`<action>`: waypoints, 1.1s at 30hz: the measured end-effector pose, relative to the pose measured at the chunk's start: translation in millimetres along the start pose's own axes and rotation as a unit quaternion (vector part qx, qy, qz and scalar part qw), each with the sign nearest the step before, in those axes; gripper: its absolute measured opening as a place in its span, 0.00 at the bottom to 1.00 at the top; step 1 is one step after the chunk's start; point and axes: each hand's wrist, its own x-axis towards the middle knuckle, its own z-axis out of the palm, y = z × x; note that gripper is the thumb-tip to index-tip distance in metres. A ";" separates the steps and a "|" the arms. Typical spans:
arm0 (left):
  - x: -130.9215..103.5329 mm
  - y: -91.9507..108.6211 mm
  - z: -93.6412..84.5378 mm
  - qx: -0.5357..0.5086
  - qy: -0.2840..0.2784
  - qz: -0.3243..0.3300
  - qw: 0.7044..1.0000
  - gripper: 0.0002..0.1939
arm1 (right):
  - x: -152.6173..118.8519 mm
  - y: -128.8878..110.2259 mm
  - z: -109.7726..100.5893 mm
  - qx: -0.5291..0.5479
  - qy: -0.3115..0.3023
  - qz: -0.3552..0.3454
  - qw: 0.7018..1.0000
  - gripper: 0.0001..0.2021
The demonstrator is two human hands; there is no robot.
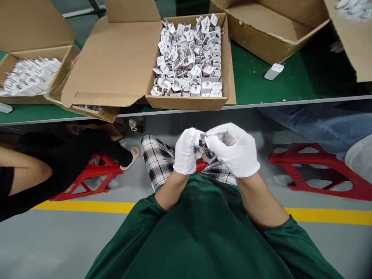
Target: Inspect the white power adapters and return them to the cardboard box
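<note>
Small plug part (pixel 201 143) is over the lap (pixel 158 159), pinched in the left hand's (pixel 186 152) bent fingers. The right hand (pixel 234 149) curls close by it; I can't tell if it grips too. Thick gloves (pixel 242 159) could let it slip down, and pulling too hard could break it.

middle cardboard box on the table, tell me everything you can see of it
The middle box is plain brown, looks like cardboard, and stands open on the green table, its front wall along the table's near edge. A broad flap spreads out to the left, a narrower one down the right side. Inside are many small white pieces, some with touches of red: mostly jumbled, in neater rows toward the right. Neither the left hand nor the right hand touches it.
</note>
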 end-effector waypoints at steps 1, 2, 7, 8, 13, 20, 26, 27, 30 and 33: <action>-0.2 -1.8 0.9 0.001 0.009 0.005 1.000 0.25 | -2.0 3.3 2.8 -0.011 0.016 0.000 1.000 0.03; -0.4 -3.5 1.5 0.002 0.019 0.010 1.000 0.26 | -3.6 6.4 5.1 -0.016 0.030 0.002 0.999 0.03; 0.8 -10.8 -2.5 0.018 0.042 0.019 0.999 0.27 | -9.3 15.3 6.4 0.087 -0.008 0.043 0.995 0.06; 1.2 -11.8 -4.1 0.023 0.042 0.017 0.999 0.26 | -10.0 16.1 5.1 0.125 -0.042 0.056 0.990 0.08; 2.4 -13.6 -7.7 0.020 0.014 -0.005 1.000 0.29 | -12.1 18.6 0.9 0.201 -0.110 0.089 0.969 0.11; 3.0 -12.7 -8.3 0.003 -0.004 -0.059 0.998 0.30 | -13.7 26.3 1.1 0.224 -0.095 0.071 0.967 0.09; -1.3 -14.9 -4.9 0.002 -0.001 -0.048 0.999 0.28 | -22.7 32.8 -3.3 -0.026 0.016 -0.124 0.992 0.12; -2.2 -14.5 -3.5 0.005 0.008 -0.046 0.999 0.28 | -24.3 32.8 -4.0 -0.068 0.021 -0.160 0.985 0.13; -3.9 -12.7 -0.1 0.007 0.016 -0.034 0.999 0.29 | -27.3 32.1 -4.5 -0.043 0.004 -0.124 0.991 0.13; -4.0 -12.8 0.4 -0.001 0.006 -0.017 1.000 0.28 | -27.1 31.6 -3.2 0.030 -0.017 -0.002 0.999 0.10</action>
